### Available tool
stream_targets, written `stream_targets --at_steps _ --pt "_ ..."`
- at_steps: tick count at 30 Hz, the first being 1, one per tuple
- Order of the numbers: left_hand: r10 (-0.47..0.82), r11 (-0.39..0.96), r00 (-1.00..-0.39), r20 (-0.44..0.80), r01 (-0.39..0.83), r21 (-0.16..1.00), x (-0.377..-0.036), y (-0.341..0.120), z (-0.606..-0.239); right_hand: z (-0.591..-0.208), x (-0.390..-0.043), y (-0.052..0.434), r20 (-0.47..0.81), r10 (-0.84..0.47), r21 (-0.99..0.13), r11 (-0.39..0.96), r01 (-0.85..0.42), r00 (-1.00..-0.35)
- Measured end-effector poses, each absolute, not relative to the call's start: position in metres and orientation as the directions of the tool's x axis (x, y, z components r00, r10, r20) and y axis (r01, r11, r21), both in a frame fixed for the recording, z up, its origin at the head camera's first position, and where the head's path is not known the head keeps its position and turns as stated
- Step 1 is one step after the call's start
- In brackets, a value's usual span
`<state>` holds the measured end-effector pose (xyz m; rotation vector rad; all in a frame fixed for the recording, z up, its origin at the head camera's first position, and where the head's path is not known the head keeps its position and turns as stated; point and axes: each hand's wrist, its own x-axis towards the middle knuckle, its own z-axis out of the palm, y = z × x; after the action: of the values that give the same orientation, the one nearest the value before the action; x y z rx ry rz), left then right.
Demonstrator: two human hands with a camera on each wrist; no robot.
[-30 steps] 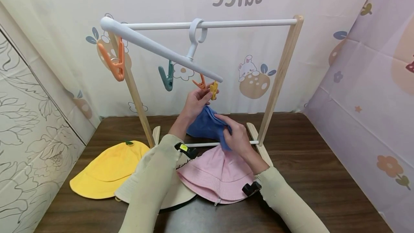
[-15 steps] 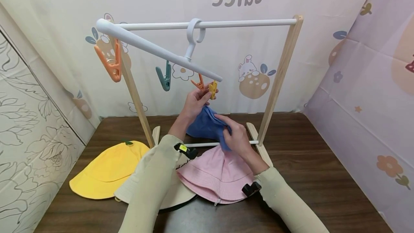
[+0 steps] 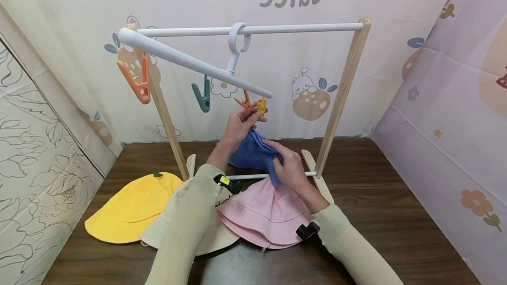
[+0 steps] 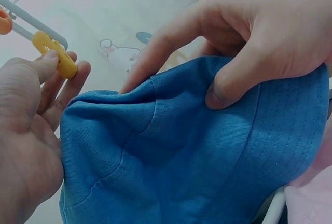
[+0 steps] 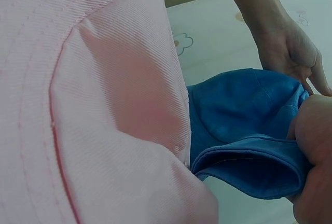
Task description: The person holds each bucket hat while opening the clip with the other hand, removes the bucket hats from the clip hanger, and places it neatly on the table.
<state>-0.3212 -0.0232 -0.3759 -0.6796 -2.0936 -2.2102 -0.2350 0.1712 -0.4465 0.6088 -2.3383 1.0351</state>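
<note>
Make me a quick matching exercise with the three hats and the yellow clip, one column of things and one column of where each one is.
1. blue hat
2. pink hat
3. yellow hat
4. yellow clip

A. pinched by the left hand
B. lying at the table's left side
C. gripped by the right hand
D. lying on the table under the right hand

Pairs: 1-C, 2-D, 3-B, 4-A

Yellow hat (image 3: pixel 130 206), cream hat (image 3: pixel 158 232) and pink hat (image 3: pixel 265 214) lie on a dark wooden table (image 3: pixel 396 214), orange clip (image 3: pixel 136 78) and teal clip (image 3: pixel 203 93) hanging above
</note>
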Motion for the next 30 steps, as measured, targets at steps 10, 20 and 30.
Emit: stream_targets --at_steps 10,20,30 --pt "0.245 -0.148 -0.908 0.341 0.312 0.938 -0.3229 -0.0246 -0.3795 -0.4477 -0.2351 0.1711 0.597 -0.193 -0.555 0.602 -0.575 -0.779" --pt "0.257 -0.181 -0.902 0.347 0.308 0.934 -0.3222 -0.0236 -0.3825 -0.4486 -0.2345 0.1717 0.598 -0.192 -0.556 0.6 -0.575 -0.778" --pt "0.25 -0.158 -0.896 0.367 0.336 0.928 -0.3208 -0.0228 -0.3843 -0.4485 -0.2343 0.1716 0.597 -0.19 -0.559 0.598 -0.574 -0.779"
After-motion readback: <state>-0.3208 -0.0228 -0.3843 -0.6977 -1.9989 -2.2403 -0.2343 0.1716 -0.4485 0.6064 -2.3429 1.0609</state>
